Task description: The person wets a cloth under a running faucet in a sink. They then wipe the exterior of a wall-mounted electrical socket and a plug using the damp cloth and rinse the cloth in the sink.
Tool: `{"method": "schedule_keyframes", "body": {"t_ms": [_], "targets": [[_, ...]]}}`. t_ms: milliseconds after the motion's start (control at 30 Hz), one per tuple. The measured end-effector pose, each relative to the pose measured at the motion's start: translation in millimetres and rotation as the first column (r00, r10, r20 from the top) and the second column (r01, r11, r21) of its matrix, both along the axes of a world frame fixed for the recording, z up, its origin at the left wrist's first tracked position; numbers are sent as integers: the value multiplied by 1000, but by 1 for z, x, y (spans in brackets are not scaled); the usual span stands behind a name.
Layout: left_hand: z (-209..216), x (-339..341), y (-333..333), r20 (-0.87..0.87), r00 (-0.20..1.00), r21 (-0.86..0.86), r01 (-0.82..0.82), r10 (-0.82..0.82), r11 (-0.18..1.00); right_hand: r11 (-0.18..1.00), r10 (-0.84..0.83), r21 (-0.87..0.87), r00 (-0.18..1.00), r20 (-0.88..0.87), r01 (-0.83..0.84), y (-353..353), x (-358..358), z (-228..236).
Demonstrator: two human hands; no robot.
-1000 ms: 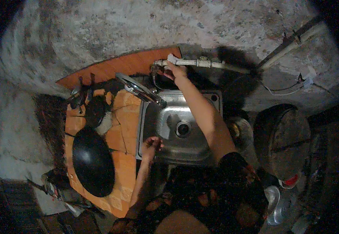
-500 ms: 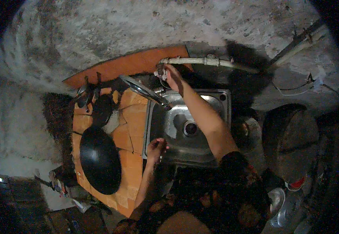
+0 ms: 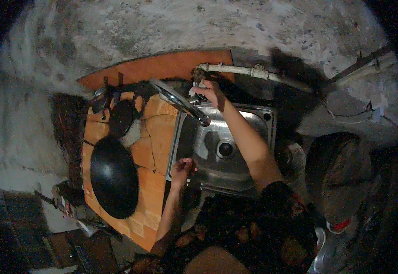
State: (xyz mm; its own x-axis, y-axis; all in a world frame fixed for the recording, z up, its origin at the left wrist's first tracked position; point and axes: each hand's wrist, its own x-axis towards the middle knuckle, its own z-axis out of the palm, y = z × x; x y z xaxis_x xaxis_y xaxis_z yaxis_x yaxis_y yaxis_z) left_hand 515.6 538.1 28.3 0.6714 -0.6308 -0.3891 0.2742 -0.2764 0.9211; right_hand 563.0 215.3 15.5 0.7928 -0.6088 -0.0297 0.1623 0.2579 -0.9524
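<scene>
My right hand (image 3: 211, 94) reaches across the steel sink (image 3: 240, 176) to its far side. Its fingers close around a small whitish tap fitting (image 3: 192, 91) just below the end of a pale pipe (image 3: 235, 70); the grip is dim and partly hidden. Left of that hand, a curved chrome spout (image 3: 180, 101) leans over the basin, and I see no water running from it. Near the basin's left edge hangs my left hand (image 3: 183, 171), fingers curled loosely with nothing visible in them. The round drain (image 3: 225, 149) lies between the two arms.
A large black wok (image 3: 114, 177) rests on the orange tiled counter (image 3: 151, 210) at left. Behind it are a smaller dark pan (image 3: 121, 116) and utensils (image 3: 100, 99). An orange board (image 3: 162, 67) leans on the rough wall. Right of the sink stands a big round dark vessel (image 3: 340, 178).
The view has shifted slightly, so the sink and pipe appear further right. My right hand sits a little lower beneath the pipe end. My left hand stays by the basin's left edge, fingers curled.
</scene>
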Motion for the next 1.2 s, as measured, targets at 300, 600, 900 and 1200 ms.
{"method": "schedule_keyframes", "body": {"t_ms": [300, 600, 900, 1200], "targets": [[0, -15, 2, -17, 1000, -27, 13, -13, 1000, 892, 36, -445, 995, -88, -71, -10, -34, -8], [-1, -26, -18, -181, 981, -185, 44, -78, 982, 757, 157, 488, 846, 509, -435, 15, -144, 43], [46, -29, -96, -727, 595, -456, -45, -343, 889, 636, 474, 449, 777, 415, -628, 33, -181, 53], [46, -5, -103, -467, 864, -591, -150, -185, 793, 881, 466, 68, 836, -289, -468, 33, -220, 82]]}}
